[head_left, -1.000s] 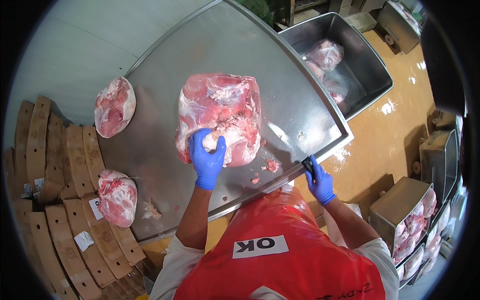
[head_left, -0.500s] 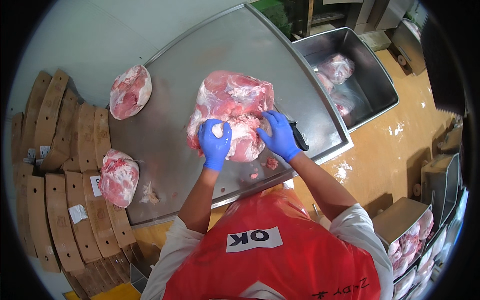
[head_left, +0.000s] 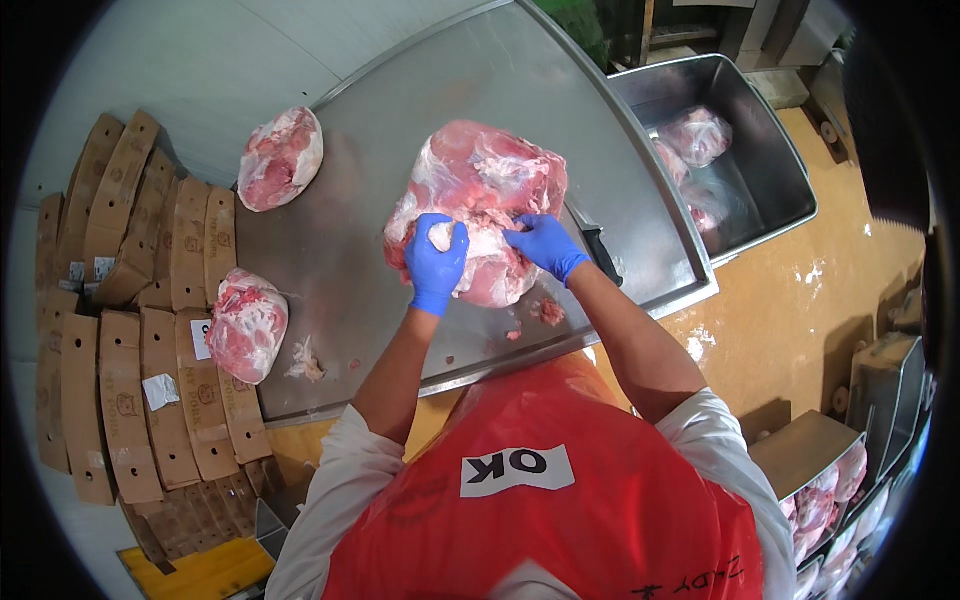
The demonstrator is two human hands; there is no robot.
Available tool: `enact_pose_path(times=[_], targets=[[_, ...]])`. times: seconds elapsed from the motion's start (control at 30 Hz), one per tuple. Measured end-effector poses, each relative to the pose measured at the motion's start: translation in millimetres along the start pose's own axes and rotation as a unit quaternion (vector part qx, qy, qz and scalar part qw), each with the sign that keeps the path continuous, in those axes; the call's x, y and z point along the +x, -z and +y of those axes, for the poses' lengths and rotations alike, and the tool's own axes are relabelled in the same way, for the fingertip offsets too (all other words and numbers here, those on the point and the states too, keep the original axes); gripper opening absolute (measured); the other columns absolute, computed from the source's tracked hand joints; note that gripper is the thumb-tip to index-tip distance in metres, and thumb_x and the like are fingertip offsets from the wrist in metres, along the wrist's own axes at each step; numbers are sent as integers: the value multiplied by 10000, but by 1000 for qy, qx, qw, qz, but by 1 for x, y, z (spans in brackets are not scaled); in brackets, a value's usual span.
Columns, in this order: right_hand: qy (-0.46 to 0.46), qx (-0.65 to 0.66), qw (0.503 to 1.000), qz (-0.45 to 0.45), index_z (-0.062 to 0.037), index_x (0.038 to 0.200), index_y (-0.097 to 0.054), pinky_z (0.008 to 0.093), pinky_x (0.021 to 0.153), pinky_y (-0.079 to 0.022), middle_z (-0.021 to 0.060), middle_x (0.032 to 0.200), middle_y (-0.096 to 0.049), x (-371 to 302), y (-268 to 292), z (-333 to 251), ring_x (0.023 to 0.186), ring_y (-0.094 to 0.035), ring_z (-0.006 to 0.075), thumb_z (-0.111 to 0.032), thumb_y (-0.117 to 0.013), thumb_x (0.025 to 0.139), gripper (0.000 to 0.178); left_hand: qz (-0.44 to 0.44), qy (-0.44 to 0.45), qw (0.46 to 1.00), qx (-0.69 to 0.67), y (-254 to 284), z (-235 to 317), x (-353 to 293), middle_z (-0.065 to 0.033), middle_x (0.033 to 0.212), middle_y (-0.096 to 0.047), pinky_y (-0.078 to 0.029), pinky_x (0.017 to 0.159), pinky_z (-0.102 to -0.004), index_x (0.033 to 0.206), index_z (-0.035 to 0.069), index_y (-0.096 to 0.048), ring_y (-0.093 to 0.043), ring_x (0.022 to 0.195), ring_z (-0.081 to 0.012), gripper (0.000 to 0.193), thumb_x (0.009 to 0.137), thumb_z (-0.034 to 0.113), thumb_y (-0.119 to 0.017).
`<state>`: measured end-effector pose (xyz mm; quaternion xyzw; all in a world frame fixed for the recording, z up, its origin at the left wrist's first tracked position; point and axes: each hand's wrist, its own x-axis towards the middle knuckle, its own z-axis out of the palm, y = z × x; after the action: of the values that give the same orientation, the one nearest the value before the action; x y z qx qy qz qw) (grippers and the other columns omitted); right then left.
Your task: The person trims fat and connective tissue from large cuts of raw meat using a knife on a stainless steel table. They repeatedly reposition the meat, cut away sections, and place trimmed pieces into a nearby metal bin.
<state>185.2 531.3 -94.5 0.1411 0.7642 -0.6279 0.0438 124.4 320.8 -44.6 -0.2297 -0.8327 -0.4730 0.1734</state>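
Observation:
A large opened-out piece of raw meat (head_left: 480,165) lies on the steel table (head_left: 400,140) in front of me. My left hand (head_left: 438,265), in a blue glove, is closed around a whitish knob on the near left part of the meat; I cannot tell whether it is bone or fat. My right hand (head_left: 548,243), also gloved, pinches the meat near its middle right, with the fingertips partly hidden in the folds. Just right of that hand lies a knife (head_left: 603,255) with a black handle, untouched.
Two more meat pieces (head_left: 280,160) (head_left: 248,328) rest along the table's left side. Small scraps (head_left: 547,311) lie near the front edge. Stacked cardboard boxes (head_left: 120,400) stand at left. A steel tub (head_left: 745,200) with bagged meat stands beyond the right edge.
My right hand has gone from spread over the meat's right edge to pinching at its folds. My left hand keeps its grip. The whole view has shifted slightly, and the knife's blade shows more.

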Motion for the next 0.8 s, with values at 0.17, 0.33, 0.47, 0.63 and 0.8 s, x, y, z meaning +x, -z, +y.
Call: enact_pose_path(times=[0.17, 0.33, 0.47, 0.63, 0.8], targets=[[-22, 114, 990, 74, -5, 1078, -764, 339, 737, -577, 65, 922, -772, -9, -13, 20, 803, -713, 163, -305, -755, 943, 328, 7, 10, 1000, -4, -2, -1, -1, -102, 915, -722, -571, 791, -383, 1024, 48, -673, -712, 836, -225, 211, 901, 129, -824], [-67, 383, 920, 49, -30, 1279, -705, 323, 790, -579, 49, 1154, -750, -16, 5, 67, 967, -700, 140, -269, -716, 1001, 367, 2, -45, 999, 4, -4, 2, 4, -83, 938, -715, -569, 814, -363, 1044, 51, -666, -703, 852, -206, 206, 904, 75, -814], [-82, 362, 928, 21, -30, 1296, -697, 304, 806, -575, 41, 1156, -752, -38, 18, 59, 974, -704, 135, -278, -733, 1005, 384, -6, -42, 999, 0, 4, -1, 3, -62, 940, -698, -565, 814, -347, 1039, 46, -656, -682, 849, -173, 200, 912, 55, -810], [-115, 362, 925, -1, -24, 1304, -691, 290, 796, -571, 28, 1110, -743, -55, 37, 46, 952, -692, 118, -269, -728, 1002, 391, -24, -19, 999, -18, 7, 10, 2, -47, 947, -683, -557, 802, -321, 1034, 27, -649, -658, 854, -137, 175, 939, 59, -792], [-82, 314, 946, 1, -16, 1218, -731, 309, 767, -566, 50, 1011, -755, -46, 46, 73, 886, -703, 147, -258, -723, 982, 338, -31, -40, 999, -17, 4, 9, 7, -50, 954, -676, -553, 800, -312, 1052, 9, -653, -652, 870, -133, 175, 950, 68, -783]])
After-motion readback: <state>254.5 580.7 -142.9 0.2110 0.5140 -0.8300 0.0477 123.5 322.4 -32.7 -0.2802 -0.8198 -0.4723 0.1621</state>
